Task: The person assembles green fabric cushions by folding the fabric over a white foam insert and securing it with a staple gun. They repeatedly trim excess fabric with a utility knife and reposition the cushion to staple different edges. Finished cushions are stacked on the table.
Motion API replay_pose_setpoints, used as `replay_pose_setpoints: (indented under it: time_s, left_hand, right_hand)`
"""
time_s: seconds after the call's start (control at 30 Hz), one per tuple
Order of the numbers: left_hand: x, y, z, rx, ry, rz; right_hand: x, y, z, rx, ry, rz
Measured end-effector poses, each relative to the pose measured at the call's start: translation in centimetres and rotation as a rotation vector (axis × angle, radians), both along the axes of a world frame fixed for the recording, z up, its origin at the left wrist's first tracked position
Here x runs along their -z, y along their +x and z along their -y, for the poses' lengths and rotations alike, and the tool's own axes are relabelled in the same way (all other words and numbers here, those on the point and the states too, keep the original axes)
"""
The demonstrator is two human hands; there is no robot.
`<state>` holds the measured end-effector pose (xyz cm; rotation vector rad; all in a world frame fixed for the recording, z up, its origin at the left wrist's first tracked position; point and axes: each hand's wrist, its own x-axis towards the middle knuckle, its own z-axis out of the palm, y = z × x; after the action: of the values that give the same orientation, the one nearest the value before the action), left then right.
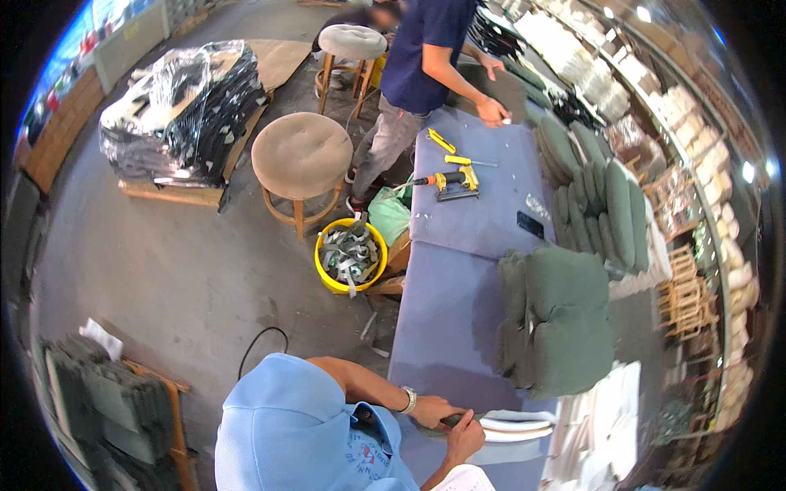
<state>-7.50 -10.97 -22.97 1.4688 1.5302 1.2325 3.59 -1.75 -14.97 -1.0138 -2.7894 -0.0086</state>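
My left hand (pixel 435 411), with a metal-band watch on the wrist, is closed at the edge of a dark green fabric piece (pixel 452 420). Close beside it, my right hand (pixel 465 437) grips the same piece with its fingers bent. Just right of both hands lie layered white and grey curved pads (pixel 517 425). Farther along the purple-blue table (pixel 446 315) stands a stack of dark green cushions (pixel 571 323). The underside of the held piece is hidden by my fingers.
A yellow nail gun (pixel 458 182), a screwdriver (pixel 469 161), a yellow cutter (pixel 442 141) and a phone (pixel 530 224) lie on the far table. A co-worker (pixel 426 57) stands there. Left are a yellow scrap bucket (pixel 379 278), round stools (pixel 301 155) and a wrapped pallet load (pixel 176 114).
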Motion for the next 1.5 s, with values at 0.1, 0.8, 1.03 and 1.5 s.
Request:
replay_pose_setpoints:
  time_s: [0.1, 0.8, 1.03, 1.5]
  left_hand:
    - [-6.3, 0.8, -2.4, -0.075, 0.149, -0.218]
    - [-24.5, -10.2, -8.7, 0.116, 0.330, -0.558]
    - [-28.4, -12.9, -7.1, 0.047, 0.062, -0.316]
    - [-28.4, -12.9, -8.7, 0.012, 0.276, -0.539]
  right_hand:
    - [-4.5, 2.2, -4.1, 0.058, -0.032, -0.179]
    - [-12.1, -3.8, -11.8, 0.027, -0.420, -0.970]
    - [-16.2, -9.6, -8.8, -0.067, -0.725, -1.107]
    - [-14.5, -8.2, -9.9, -0.172, -0.735, -1.261]
